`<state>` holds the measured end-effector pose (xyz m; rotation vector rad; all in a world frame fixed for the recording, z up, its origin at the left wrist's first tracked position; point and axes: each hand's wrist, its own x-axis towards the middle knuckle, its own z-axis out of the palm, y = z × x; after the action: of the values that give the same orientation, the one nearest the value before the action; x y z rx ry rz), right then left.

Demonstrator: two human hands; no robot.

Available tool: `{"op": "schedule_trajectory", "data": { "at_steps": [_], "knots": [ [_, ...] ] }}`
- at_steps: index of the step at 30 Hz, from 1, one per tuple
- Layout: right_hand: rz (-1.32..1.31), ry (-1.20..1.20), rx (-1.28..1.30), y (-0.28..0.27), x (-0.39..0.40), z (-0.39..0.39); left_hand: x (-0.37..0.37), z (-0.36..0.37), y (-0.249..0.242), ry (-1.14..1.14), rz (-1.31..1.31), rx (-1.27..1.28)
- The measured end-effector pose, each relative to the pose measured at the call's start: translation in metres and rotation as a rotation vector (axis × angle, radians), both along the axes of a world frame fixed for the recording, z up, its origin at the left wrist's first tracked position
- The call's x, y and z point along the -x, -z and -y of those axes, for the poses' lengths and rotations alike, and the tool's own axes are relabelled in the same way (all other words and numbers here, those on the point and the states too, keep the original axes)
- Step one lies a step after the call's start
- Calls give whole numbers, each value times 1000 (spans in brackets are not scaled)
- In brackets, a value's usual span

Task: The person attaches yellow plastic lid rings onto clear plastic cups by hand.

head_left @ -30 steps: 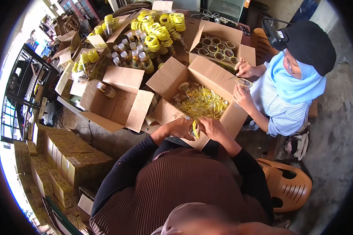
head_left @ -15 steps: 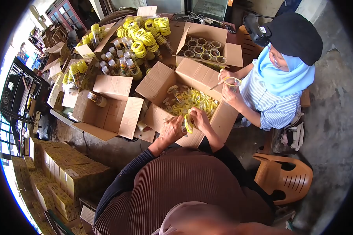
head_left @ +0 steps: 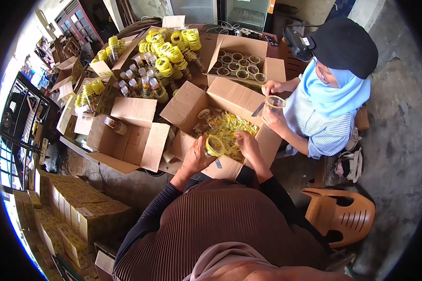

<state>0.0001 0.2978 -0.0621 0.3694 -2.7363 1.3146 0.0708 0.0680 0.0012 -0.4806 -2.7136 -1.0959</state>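
Observation:
My left hand (head_left: 198, 157) is closed around a clear plastic jar (head_left: 215, 146) with a yellow rim, its round mouth turned up toward me. To the right of the jar, apart from its rim, my right hand (head_left: 248, 146) has its fingers pinched together; what they hold, if anything, is too small to make out. A thin grey metal strip (head_left: 219, 163) shows just below the jar. Both hands are over the near side of an open cardboard box (head_left: 187, 100), which contains a heap of yellow and clear plastic scraps (head_left: 237, 122).
A person (head_left: 333, 103) at the right holds another yellow-rimmed jar (head_left: 275, 102) and a flat blade (head_left: 258, 110). Beyond is a box of jars (head_left: 239, 42). Left are an open box (head_left: 131, 145) with one jar inside and stacked yellow rings (head_left: 171, 51). An orange chair (head_left: 337, 215) stands behind.
The jar in my left hand has turned so its mouth faces up. My right hand has come away from it to the right. The other person's blade has swung lower.

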Motion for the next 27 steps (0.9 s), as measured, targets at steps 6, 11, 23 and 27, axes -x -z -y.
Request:
{"op": "schedule_trajectory", "data": {
  "at_steps": [6, 11, 23, 27],
  "knots": [
    [-163, -275, -28, -61, -27, 27, 4, -2, 22, 41, -120, 73],
    [-364, -350, -274, -60, -29, 35, 0, -6, -8, 141, 171, 110],
    [-319, -467, -378, -67, -28, 39, 3, 6, -30, 226, 429, 36],
    [-277, -443, -232, -59, -27, 39, 0, 2, -17, 142, 260, 35]
  ]
}}
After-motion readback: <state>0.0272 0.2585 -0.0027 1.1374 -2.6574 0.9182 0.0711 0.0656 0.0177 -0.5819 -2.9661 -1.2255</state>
